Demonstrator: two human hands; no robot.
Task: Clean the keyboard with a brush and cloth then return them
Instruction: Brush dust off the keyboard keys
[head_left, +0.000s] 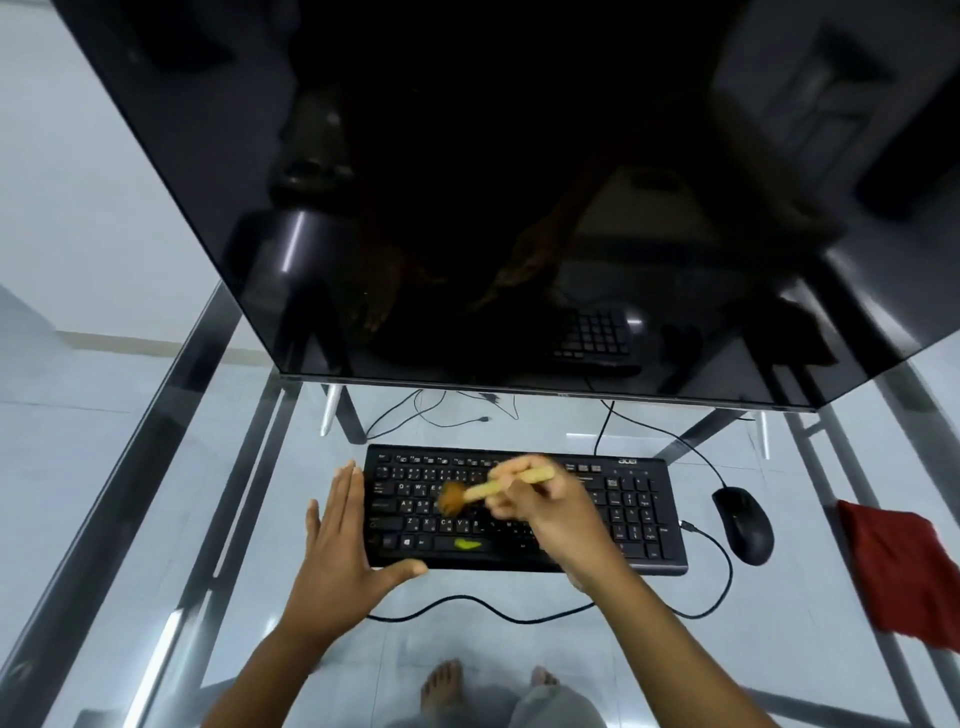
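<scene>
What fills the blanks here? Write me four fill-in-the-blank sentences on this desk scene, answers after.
1. The right hand holds a ____ over the keyboard.
2. The left hand steadies the keyboard's ____ end.
3. The cloth at the desk's right edge is ____ in colour.
4. The mouse lies between the keyboard and the ____.

Answers: brush; left; red; cloth

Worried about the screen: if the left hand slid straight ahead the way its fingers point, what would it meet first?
Probably nothing soon. The left hand lies flat along the keyboard at its left end, fingers pointing away from the person. Ahead is bare glass table, then the monitor's leg; depth is uncertain.
</scene>
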